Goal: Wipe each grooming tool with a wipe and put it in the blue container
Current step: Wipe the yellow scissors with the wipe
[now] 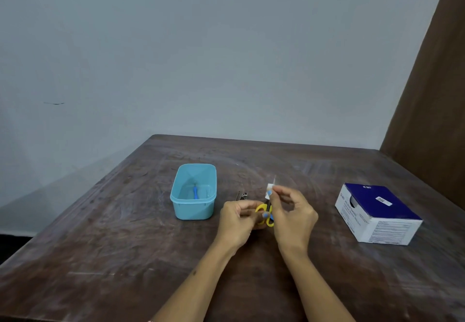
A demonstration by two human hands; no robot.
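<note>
Pinching a small white wipe (269,190) round the blades, the right hand (293,214) cleans the yellow-handled scissors (265,214); the left hand (237,221) grips their handles, steadying them above the table (125,233) beside the blue container (195,211), ready for dropping in.

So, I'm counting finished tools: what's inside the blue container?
Inside the blue container, one blue-handled tool lies on the floor. The near wall hides the front strip of floor, so anything there can't be seen.
</note>
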